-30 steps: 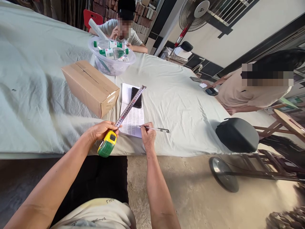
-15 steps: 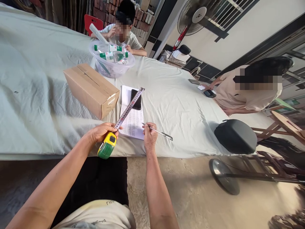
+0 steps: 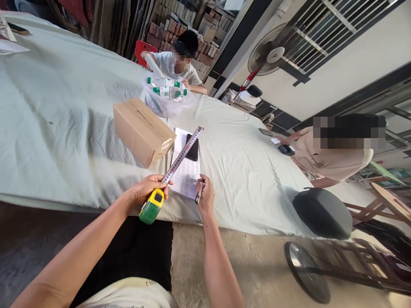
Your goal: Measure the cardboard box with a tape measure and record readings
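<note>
My left hand (image 3: 146, 191) is closed around a yellow and green tape measure (image 3: 151, 207) at the table's near edge. Its blade (image 3: 183, 155) is pulled out and slants away over a printed sheet (image 3: 187, 173) and a black phone (image 3: 193, 148). My right hand (image 3: 205, 196) rests on the sheet's near right corner, closed on a pen (image 3: 199, 192) that points down toward me. A brown cardboard box (image 3: 142, 131) sits just left of the sheet.
A clear bowl (image 3: 167, 100) with green-capped bottles stands behind the box, with a seated person beyond it. Another person sits at the right with phones (image 3: 285, 149) on the pale tablecloth (image 3: 51, 128). A black stool (image 3: 322, 212) and a standing fan (image 3: 268, 55) are to the right.
The view has tilted up and shifted right. My right hand has turned the pen from pointing right across the table to pointing down toward me. The left hand stays on the tape measure.
</note>
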Tool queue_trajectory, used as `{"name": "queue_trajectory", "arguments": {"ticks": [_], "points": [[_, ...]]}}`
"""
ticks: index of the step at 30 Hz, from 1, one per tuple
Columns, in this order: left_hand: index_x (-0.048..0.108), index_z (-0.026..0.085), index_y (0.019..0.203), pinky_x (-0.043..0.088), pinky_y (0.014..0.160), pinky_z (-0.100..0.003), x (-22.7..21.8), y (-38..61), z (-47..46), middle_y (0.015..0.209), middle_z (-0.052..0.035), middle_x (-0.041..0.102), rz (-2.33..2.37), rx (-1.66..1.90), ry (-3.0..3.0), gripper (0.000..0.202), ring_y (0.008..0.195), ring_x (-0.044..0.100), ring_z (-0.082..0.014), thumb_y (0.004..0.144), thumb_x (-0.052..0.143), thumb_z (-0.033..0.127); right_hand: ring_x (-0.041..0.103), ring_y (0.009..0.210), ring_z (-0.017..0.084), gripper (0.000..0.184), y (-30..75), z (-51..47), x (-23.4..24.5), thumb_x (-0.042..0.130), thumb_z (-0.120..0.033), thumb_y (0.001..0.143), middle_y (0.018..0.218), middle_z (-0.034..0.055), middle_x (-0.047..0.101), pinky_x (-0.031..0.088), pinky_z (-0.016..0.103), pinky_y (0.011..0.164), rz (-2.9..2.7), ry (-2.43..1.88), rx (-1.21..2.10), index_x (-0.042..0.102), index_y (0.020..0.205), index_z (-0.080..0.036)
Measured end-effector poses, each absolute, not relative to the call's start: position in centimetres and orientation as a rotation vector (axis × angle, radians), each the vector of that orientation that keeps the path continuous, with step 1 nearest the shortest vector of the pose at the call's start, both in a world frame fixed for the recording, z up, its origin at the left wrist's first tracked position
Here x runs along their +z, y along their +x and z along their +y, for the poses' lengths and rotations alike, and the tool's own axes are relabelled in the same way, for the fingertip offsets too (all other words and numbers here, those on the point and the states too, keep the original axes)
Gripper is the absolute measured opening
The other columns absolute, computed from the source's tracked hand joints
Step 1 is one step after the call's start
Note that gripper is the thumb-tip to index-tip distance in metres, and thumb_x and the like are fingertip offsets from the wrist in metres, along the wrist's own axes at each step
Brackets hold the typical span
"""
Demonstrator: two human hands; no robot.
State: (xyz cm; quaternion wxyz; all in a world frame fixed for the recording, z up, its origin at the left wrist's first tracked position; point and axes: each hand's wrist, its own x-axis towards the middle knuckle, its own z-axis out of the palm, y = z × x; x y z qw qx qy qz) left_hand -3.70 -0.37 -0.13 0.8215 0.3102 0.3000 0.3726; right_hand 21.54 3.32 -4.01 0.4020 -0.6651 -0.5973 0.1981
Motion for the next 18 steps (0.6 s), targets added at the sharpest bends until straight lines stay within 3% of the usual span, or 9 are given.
{"name": "queue_trajectory", "arguments": {"ticks": [3, 6, 11, 15, 18], "points": [[0.060, 0.013, 0.096, 0.045, 0.047, -0.022, -0.6, -3.9, -0.4, 0.060, -0.0015, 0.063, 0.601, 0.808, 0.657, 0.022, 0.050, 0.058, -0.0132, 0.078, 0.064, 0.024, 0.066, 0.081, 0.022, 0.039, 22.3, 5.0, -3.6, 0.051, -0.034, 0.077, 0.089, 0.0066, 0.068, 0.052, 0.034, 0.070, -1.527, -1.829, 0.482, 0.059, 0.112, -0.018], [0.061, 0.013, 0.097, 0.045, 0.048, -0.023, -1.4, -4.0, -0.3, 0.061, -0.0022, 0.064, 0.558, 0.834, 0.649, 0.024, 0.055, 0.061, -0.0151, 0.076, 0.065, 0.025, 0.065, 0.091, 0.028, 0.050, 22.9, 6.6, -2.7, 0.056, -0.030, 0.071, 0.087, 0.0079, 0.069, 0.050, 0.043, 0.081, -1.515, -1.966, 0.431, 0.056, 0.119, -0.017], [0.063, 0.012, 0.094, 0.046, 0.051, -0.026, -2.3, -3.9, -0.4, 0.059, -0.0029, 0.064, 0.500, 0.888, 0.633, 0.025, 0.054, 0.063, -0.0175, 0.073, 0.065, 0.025, 0.062, 0.100, 0.036, 0.084, 21.7, 7.7, -0.3, 0.059, -0.033, 0.071, 0.108, 0.0173, 0.065, 0.047, 0.053, 0.086, -1.516, -2.054, 0.312, 0.026, 0.147, -0.013], [0.064, 0.012, 0.091, 0.046, 0.054, -0.027, -2.0, -3.9, -1.1, 0.056, -0.0037, 0.064, 0.468, 0.928, 0.633, 0.023, 0.052, 0.062, -0.0179, 0.072, 0.064, 0.024, 0.064, 0.101, 0.030, 0.085, 17.7, 8.2, 0.4, 0.054, -0.046, 0.081, 0.129, 0.0193, 0.053, 0.050, 0.048, 0.086, -1.573, -1.688, 0.379, 0.014, 0.150, -0.019], [0.064, 0.012, 0.092, 0.045, 0.054, -0.026, -1.5, -4.1, -2.6, 0.054, -0.0028, 0.063, 0.459, 0.975, 0.631, 0.023, 0.051, 0.061, -0.0170, 0.073, 0.062, 0.026, 0.055, 0.119, 0.030, 0.103, 14.0, 8.5, -0.5, 0.062, -0.053, 0.078, 0.144, 0.0190, 0.040, 0.051, 0.046, 0.088, -1.755, -1.263, 0.665, -0.006, 0.150, -0.026]]}}
